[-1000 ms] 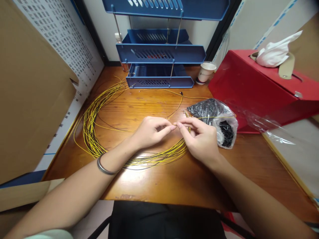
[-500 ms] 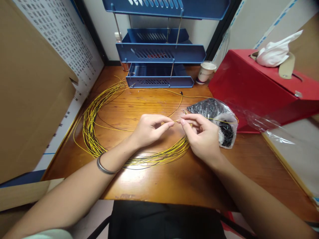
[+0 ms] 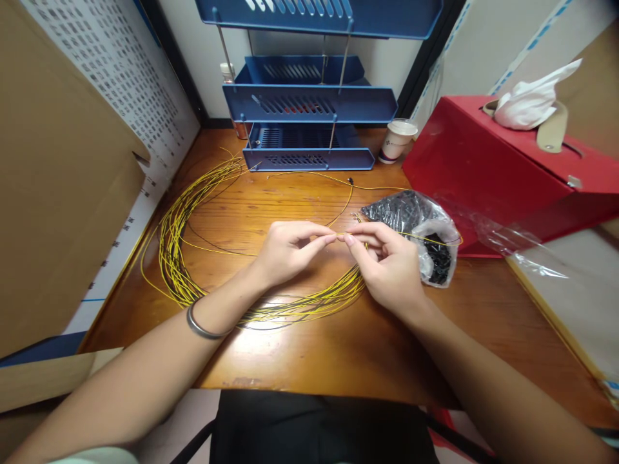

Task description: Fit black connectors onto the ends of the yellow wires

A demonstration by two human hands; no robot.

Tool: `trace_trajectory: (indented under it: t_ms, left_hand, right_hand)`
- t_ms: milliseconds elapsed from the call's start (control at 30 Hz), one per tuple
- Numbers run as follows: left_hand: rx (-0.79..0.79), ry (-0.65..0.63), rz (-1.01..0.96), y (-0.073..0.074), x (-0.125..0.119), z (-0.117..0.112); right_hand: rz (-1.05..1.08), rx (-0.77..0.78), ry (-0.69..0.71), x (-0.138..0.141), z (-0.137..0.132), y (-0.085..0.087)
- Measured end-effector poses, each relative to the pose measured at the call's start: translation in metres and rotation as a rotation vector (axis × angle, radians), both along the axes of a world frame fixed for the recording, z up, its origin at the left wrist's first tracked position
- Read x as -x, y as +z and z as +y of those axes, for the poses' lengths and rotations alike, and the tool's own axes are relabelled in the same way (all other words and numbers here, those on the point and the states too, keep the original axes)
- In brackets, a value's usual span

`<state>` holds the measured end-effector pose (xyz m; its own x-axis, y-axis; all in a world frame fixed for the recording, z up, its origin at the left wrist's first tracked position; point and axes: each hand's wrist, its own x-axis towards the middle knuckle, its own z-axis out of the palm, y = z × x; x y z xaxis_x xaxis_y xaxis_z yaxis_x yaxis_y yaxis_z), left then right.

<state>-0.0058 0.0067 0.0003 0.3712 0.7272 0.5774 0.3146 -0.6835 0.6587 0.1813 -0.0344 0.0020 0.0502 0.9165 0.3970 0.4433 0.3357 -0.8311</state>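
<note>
Both hands meet near the middle of the table. My left hand (image 3: 297,248) pinches a thin yellow wire between thumb and forefinger. My right hand (image 3: 387,261) pinches the same wire a short way to the right, its fingertips almost against the left ones. From the right hand the yellow wire (image 3: 420,236) runs on over a clear plastic bag (image 3: 411,206) of small black parts. A large loose coil of yellow and black wires (image 3: 174,258) lies around and below the hands. What the fingertips cover on the wire is hidden.
A blue tiered tray rack (image 3: 309,160) stands at the back. To its right are a paper cup (image 3: 397,142) and a red box (image 3: 454,167) with a tissue on top. Brown cardboard (image 3: 58,180) rises on the left. The wooden table's front edge is near me.
My right hand has moved slightly left, closing the gap to the left fingertips. The left hand holds nearly the same place; the view shifts a little.
</note>
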Motion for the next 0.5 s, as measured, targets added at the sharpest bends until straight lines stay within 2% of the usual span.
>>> trace_trajectory:
  t_ms: [500]
  left_hand:
    - [-0.013, 0.077, -0.023, 0.0006, -0.0004, -0.0006]
  right_hand:
    - [0.048, 0.003, -0.018, -0.0016, 0.0007, -0.0003]
